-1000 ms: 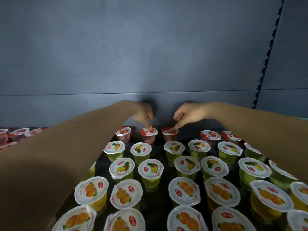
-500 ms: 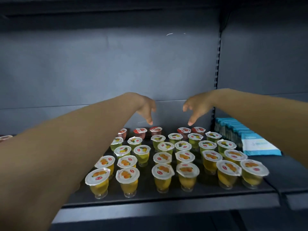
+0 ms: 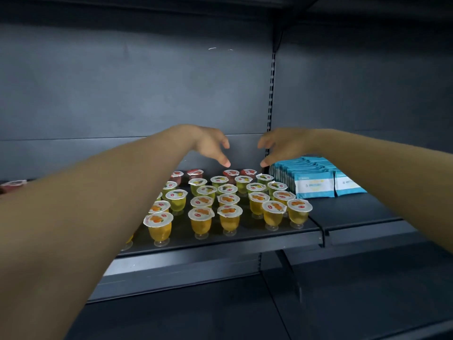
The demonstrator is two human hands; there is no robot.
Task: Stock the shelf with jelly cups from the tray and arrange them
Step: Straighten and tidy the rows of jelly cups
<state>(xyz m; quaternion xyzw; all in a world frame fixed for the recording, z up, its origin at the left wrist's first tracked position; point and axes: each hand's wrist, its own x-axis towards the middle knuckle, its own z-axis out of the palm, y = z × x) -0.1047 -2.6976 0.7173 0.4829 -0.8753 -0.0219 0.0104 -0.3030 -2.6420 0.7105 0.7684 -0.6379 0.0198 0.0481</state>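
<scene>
Two bare arms reaching in over a dark shelf (image 3: 245, 238), both hands held in the air above the back rows of cups. Left hand (image 3: 210, 146) with fingers relaxed and drooping, one fingertip pointing down just above a red-lidded cup, touching nothing. Right hand (image 3: 279, 146) mirrored opposite it, fingers loosely spread and hanging, likewise holding nothing. A clear gap between the two hands.

Jelly cups (image 3: 228, 200) standing upright in rows on the shelf below: orange-fruit lids on yellow jelly at the front, green jelly in the middle rows, red cups (image 3: 230, 173) at the very back near the rear panel. Front row close to the shelf lip, with some cups partly hidden behind the left forearm (count not readable there).

Just right of the cups, beyond the shelf divider, blue and white packets (image 3: 315, 184) packed in rows standing on edge. Far left, behind the left arm, the lid of another red cup (image 3: 13, 184) barely visible.
</scene>
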